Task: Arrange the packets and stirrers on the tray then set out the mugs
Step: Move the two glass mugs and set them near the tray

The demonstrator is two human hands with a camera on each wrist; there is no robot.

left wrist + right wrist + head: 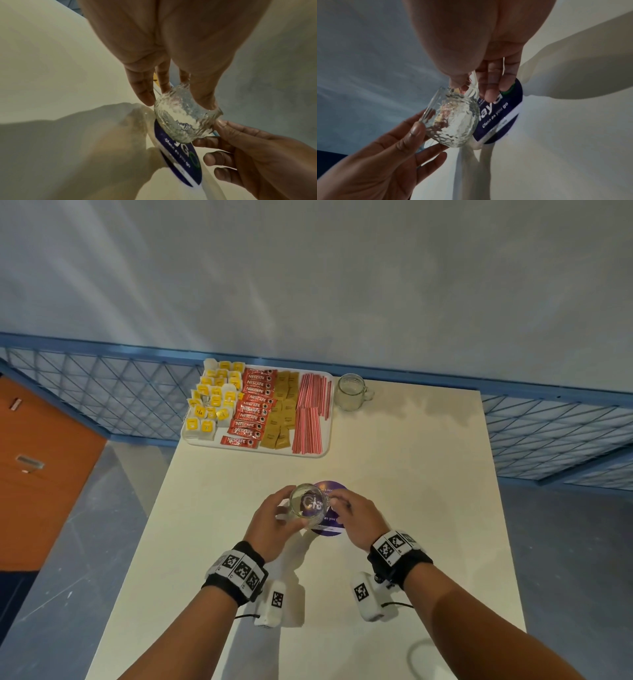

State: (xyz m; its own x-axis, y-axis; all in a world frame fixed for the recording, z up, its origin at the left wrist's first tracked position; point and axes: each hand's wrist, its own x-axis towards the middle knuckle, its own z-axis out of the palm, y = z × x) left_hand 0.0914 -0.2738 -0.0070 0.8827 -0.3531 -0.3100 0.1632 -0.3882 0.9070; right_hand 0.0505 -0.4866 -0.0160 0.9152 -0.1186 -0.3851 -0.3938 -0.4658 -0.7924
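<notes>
Both hands cradle the textured clear glass mug (307,505) just above the round purple sticker (329,528): left hand (274,520) cups the body, right hand (356,520) pinches the handle side, probably steadying it to join the other glass mug (351,392) beside the white tray (327,440)

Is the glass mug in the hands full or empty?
Empty: the glass mug shows the purple sticker's lettering clearly through its base, with no liquid line in either wrist view.
</notes>
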